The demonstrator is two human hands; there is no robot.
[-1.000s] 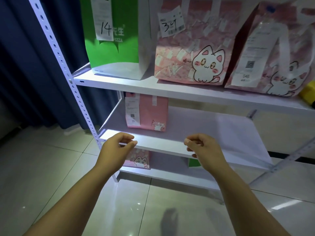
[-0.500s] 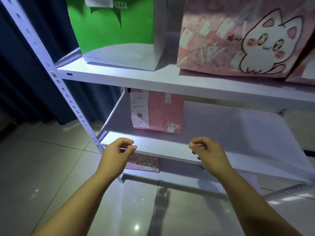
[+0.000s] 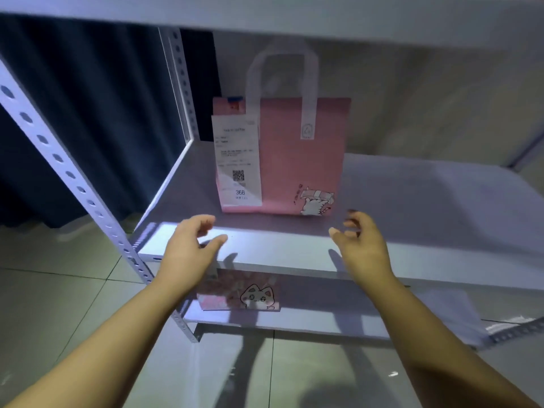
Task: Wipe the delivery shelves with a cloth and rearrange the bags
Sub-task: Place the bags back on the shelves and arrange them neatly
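On the white shelf (image 3: pixel 412 207) a pink bag (image 3: pixel 297 160) stands upright; near it, left hand (image 3: pixel 188 248) and right hand (image 3: pixel 362 245) hover, fingers loosely spread, holding nothing.

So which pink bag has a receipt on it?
The handled pink bag standing on the middle shelf; its receipt reads 366. The cat-face bag below shows none.

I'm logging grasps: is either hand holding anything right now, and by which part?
Nothing is held. Left hand and right hand hover empty and open, short of the pink bag.
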